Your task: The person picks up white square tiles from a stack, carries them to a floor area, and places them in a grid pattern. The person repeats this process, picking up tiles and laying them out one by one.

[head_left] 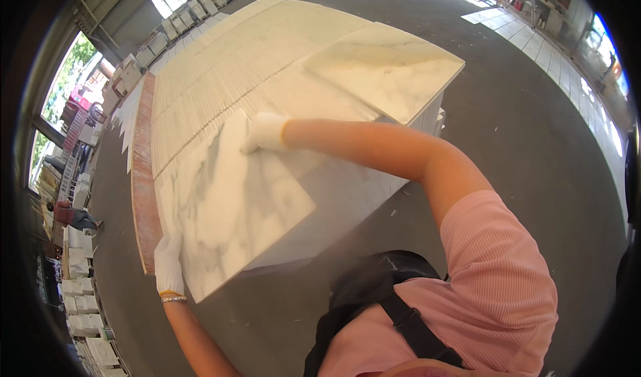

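A square white marble tile (230, 210) with grey veins is held tilted over the near left part of a large stack of tiles (220, 70). My left hand (169, 263), in a white knit glove, grips its left edge near the lower corner. Across at the upper edge, my right hand (267, 131), gloved the same way, is closed on the tile; its fingertips are partly hidden. Another marble tile (387, 70) lies flat on the stack's right side. The rest of the stack shows rows of thin tile edges packed side by side.
A reddish-brown board (143, 177) stands along the stack's left side. Grey floor (507, 123) surrounds the stack. Piles of pale stone pieces (83, 303) line the left wall, where another person (73, 215) is. Pale slabs (554, 60) lie in a row at far right.
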`<state>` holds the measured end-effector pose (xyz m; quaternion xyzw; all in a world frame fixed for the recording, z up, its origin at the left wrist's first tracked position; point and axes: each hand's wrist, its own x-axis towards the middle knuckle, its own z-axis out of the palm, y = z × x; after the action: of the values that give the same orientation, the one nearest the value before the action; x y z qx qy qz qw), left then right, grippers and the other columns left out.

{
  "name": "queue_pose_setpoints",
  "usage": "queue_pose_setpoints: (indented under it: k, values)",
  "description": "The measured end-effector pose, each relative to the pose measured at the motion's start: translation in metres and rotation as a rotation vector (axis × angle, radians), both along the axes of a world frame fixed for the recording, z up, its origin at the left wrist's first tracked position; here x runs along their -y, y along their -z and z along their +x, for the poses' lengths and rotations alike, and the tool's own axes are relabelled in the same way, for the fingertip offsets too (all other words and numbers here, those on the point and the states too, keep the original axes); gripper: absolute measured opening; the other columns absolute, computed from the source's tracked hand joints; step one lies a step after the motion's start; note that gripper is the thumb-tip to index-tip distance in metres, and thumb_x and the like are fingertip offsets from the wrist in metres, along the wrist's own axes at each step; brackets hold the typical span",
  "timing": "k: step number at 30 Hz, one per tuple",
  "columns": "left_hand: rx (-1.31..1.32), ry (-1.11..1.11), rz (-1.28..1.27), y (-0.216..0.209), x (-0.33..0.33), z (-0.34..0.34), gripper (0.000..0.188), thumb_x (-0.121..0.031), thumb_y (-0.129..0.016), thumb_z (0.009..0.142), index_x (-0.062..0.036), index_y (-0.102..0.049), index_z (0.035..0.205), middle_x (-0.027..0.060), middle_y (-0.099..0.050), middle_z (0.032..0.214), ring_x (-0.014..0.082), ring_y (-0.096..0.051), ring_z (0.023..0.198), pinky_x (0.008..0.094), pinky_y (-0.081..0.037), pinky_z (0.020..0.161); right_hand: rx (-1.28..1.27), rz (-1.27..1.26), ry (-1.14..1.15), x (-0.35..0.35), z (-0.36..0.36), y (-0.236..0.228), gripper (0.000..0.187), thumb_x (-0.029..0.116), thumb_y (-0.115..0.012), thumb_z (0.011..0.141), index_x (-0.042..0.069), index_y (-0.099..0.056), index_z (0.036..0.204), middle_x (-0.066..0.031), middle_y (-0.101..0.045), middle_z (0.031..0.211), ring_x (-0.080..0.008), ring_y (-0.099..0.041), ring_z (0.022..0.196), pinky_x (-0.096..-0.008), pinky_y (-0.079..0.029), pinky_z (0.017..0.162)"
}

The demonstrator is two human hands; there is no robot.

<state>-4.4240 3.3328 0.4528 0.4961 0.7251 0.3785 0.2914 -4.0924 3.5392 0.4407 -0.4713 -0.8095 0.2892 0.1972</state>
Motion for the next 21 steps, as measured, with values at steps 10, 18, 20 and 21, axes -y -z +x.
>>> queue_pose_setpoints:
  k: [10,18,20,21]
  values:
    - [-0.863,0.086,-0.29,-0.026,-0.017,-0.004,0.052,-0.049,-0.055,0.096,0.0015,-0.067,0.099,0.0212,-0.068,0.084,0.0328,-0.067,0.077,0.0415,-0.05,0.072,0.173,0.044,-0.076,-0.01,-0.006,0.003,0.047,0.043,-0.077,0.08,-0.001,-0.076,0.094,-0.0218,-0.073,0.096,-0.0357,-0.069,0.089,-0.0419,-0.053,0.077]
    - [-0.931,0.097,-0.299,-0.024,-0.015,0.003,0.051,-0.053,-0.049,0.094,-0.0057,-0.067,0.104,0.0258,-0.069,0.097,0.0441,-0.066,0.093,0.052,-0.049,0.08,0.677,0.439,-0.013,0.005,0.007,-0.045,0.037,0.034,-0.071,0.082,0.005,-0.077,0.103,-0.0155,-0.075,0.09,-0.032,-0.073,0.084,-0.0456,-0.057,0.072]
    - [-0.925,0.094,-0.316,-0.023,-0.014,0.003,0.053,-0.055,-0.047,0.093,-0.008,-0.067,0.107,0.0269,-0.069,0.104,0.0464,-0.064,0.101,0.0548,-0.049,0.085,0.602,0.477,0.038,0.0,0.014,-0.073,0.035,0.033,-0.066,0.081,0.008,-0.076,0.104,-0.0147,-0.075,0.092,-0.0344,-0.072,0.081,-0.045,-0.056,0.072]
    - [-0.928,0.099,-0.306,-0.024,-0.013,0.004,0.053,-0.055,-0.046,0.094,-0.0086,-0.067,0.107,0.0268,-0.069,0.105,0.0464,-0.064,0.102,0.055,-0.049,0.085,0.523,0.43,0.027,0.001,0.021,-0.081,0.039,0.035,-0.065,0.083,0.01,-0.075,0.111,-0.0146,-0.075,0.1,-0.0336,-0.071,0.09,-0.0446,-0.055,0.079]
